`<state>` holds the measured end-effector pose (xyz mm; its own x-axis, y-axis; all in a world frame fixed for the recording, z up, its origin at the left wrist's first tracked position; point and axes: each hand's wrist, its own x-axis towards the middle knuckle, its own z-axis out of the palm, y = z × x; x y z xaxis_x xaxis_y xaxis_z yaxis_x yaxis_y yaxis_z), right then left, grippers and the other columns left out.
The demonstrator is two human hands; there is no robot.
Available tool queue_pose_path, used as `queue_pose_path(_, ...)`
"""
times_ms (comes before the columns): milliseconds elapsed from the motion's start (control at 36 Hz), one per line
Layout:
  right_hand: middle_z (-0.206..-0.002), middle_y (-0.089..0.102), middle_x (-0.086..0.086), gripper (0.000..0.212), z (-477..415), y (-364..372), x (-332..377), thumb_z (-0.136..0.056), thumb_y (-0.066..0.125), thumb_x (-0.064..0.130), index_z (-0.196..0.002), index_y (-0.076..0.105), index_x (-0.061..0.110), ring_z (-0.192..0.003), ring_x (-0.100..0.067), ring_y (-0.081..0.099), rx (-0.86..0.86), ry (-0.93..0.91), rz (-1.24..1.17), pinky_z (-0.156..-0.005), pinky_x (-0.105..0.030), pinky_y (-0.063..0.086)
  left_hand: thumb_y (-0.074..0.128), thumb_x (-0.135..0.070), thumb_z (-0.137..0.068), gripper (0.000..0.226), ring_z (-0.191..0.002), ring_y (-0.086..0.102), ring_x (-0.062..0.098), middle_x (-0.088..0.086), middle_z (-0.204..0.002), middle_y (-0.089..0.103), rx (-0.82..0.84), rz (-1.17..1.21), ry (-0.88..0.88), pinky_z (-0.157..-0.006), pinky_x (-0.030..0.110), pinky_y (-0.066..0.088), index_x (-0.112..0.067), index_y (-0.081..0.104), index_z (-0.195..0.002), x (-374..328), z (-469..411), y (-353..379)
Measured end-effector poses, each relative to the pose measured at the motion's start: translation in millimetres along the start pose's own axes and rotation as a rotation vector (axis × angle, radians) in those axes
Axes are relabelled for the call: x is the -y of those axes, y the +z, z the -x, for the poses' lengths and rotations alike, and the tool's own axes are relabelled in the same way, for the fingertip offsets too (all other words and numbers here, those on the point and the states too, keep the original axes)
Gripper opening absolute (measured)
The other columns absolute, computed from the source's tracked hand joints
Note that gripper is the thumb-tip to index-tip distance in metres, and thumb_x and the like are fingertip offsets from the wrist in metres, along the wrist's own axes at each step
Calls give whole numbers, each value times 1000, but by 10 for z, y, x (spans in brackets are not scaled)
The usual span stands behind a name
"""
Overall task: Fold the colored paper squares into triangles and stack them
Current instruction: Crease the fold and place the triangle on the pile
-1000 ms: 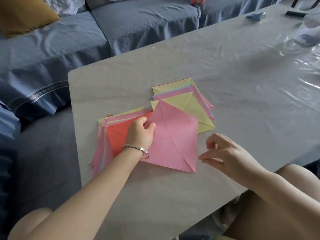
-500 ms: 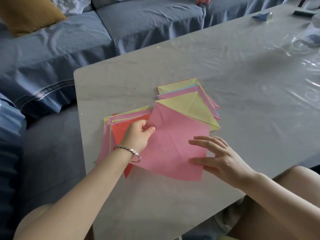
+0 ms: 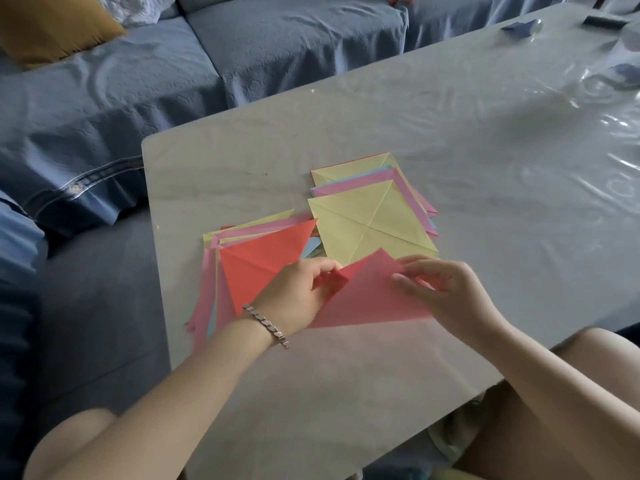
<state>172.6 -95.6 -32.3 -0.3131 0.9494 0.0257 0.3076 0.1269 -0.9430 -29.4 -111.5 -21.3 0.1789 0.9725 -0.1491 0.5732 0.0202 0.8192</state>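
Observation:
A pink paper sheet (image 3: pixel 367 299) is lifted off the table near the front edge and bent into a triangle shape. My left hand (image 3: pixel 301 292) pinches its left corner; my right hand (image 3: pixel 440 289) pinches its right side. To the left lies a stack of folded triangles (image 3: pixel 239 268), a red one on top. Behind the pink sheet lies a pile of unfolded squares (image 3: pixel 370 220), a creased yellow one on top.
The grey table (image 3: pixel 485 161) is covered with clear plastic film. A blue sofa (image 3: pixel 173 81) with a mustard cushion (image 3: pixel 52 26) runs along the far and left sides. Small dark objects (image 3: pixel 519 27) lie at the table's far right end.
The pink sheet, flat on the table before, has been lifted and folded toward a triangle. My right hand moved from hovering to holding its right side. The yellow square is uncovered.

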Motion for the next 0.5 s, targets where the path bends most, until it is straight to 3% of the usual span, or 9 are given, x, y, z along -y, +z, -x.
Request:
queue_pose_path(56, -79, 68, 26, 20, 14, 15, 6, -77, 70, 13, -70, 68, 32, -73, 6, 61, -35, 28, -52, -69, -9, 47, 53, -20, -91, 16, -68, 55, 6, 3, -80, 69, -8, 26, -18, -69, 28, 46, -19, 67, -84, -33, 22, 4)
queue_pose_path(139, -69, 65, 29, 25, 28, 43, 26, -76, 72, 7, -64, 67, 29, -64, 9, 58, -107, 62, -97, -61, -5, 44, 52, -31, -90, 14, -77, 58, 6, -6, -87, 68, -93, 40, -6, -71, 16, 43, -27, 65, -92, -121, 65, 14)
queue_pose_path(222, -63, 64, 28, 30, 32, 63, 89, -75, 71, 6, -59, 65, 30, -59, 10, 56, -161, 74, -135, -58, -6, 43, 55, -44, -78, 39, -77, 58, 0, -11, -84, 64, -217, 81, 48, -68, 5, 41, -20, 65, -107, -217, 99, 39)
queue_pose_path(361, -64, 66, 22, 24, 30, 97, 166, -74, 74, 7, -63, 68, 28, -60, 8, 56, -187, 81, -162, -59, -6, 42, 71, -11, -77, 23, -67, 56, -9, -21, -71, 58, -416, 22, 136, -65, 1, 39, -20, 70, -98, -301, 92, 115)
queue_pose_path(500, -66, 66, 23, 23, 33, 116, 242, -75, 72, 4, -73, 67, 27, -61, 7, 57, -253, 44, -180, -61, -5, 43, 72, -6, -75, 18, -64, 56, -14, -27, -71, 58, -502, 6, 152, -65, 0, 39, -15, 73, -91, -338, 96, 167)
